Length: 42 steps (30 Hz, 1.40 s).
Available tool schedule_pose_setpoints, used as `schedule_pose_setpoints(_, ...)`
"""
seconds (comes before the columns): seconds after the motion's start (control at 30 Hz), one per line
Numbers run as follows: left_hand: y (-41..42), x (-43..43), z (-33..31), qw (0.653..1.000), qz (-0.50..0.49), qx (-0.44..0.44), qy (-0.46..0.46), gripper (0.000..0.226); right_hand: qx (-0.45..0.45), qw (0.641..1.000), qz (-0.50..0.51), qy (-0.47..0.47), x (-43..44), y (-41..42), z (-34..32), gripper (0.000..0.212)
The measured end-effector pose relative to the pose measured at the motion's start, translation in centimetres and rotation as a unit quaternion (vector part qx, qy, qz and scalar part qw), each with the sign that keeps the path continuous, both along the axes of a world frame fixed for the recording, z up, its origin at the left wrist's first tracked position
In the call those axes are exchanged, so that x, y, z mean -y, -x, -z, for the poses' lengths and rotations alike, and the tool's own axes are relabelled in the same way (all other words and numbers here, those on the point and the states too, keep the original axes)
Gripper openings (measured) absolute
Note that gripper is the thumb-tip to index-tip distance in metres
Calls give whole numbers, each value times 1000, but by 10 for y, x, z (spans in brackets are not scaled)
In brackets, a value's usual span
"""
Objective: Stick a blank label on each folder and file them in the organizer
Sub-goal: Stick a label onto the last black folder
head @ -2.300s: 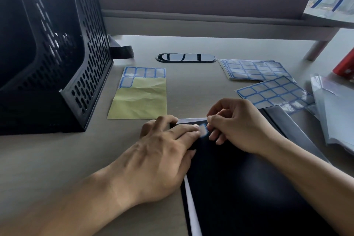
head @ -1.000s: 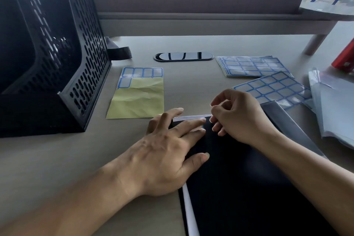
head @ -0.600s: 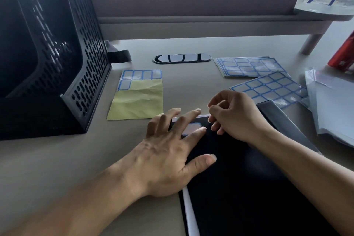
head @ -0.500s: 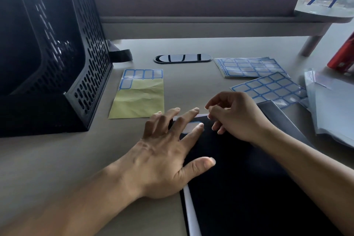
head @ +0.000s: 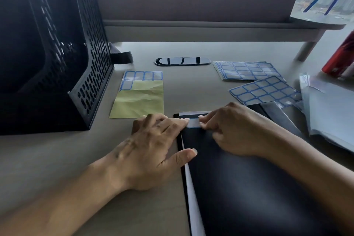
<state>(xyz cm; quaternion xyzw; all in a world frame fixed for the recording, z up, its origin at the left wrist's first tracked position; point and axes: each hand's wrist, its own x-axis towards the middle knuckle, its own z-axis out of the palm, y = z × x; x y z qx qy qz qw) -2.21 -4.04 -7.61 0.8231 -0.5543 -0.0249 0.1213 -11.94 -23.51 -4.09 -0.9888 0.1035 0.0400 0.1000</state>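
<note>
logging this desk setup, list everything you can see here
organizer: one, black mesh, far left
folder: one, black, centre front
label: one, white, blue-edged, folder's top left corner
part-used label sheet: one, yellow backing, beside organizer
label sheets: stack plus one loose, blue-white, right rear
cable port: one, black, rear centre
plastic sleeves: pile, grey, right edge
red object: one, right edge
left hand: flat on folder, fingertips at label
right hand: pinches label's right end

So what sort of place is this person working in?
Probably an office: a black mesh file organizer stands on the desk, sheets of blank labels lie about, and a cable port is set into the top.
</note>
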Motion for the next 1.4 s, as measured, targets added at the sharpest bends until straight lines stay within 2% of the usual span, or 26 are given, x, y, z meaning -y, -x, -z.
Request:
schedule_pose_setpoints(0.1,0,4,0,1000,3,5,-20,86,-62,998,-10,1,1,3,-4,52)
schedule_pose_setpoints(0.43,-3,14,-3,1000,1,-10,17,80,-92,995,-33,-14,3,12,-12,70)
schedule_pose_setpoints(0.73,-6,14,1,1000,4,-9,-14,85,-91,994,-50,34,2,10,-16,49)
schedule_pose_setpoints(0.8,-5,15,0,1000,6,-11,7,84,-105,993,-57,16,6,11,-18,49)
schedule_pose_setpoints(0.87,-5,15,0,1000,9,-9,13,82,-122,991,-52,-12,7,15,-24,59)
schedule_pose_setpoints(0.97,-4,16,3,1000,12,-1,5,82,-97,994,-53,-4,0,18,-21,72)
schedule_pose_setpoints(1.07,-4,16,4,1000,7,-14,3,81,-79,992,-77,59,-11,14,-6,61)
schedule_pose_setpoints(1.13,-3,16,3,1000,6,-17,-10,81,-64,993,-75,63,-13,13,-2,54)
schedule_pose_setpoints(1.27,-4,17,3,1000,8,-9,-8,82,-61,993,-84,60,-11,11,0,62)
schedule_pose_setpoints(1.4,0,17,3,1000,6,22,-14,85,-56,991,-85,83,-8,6,3,55)
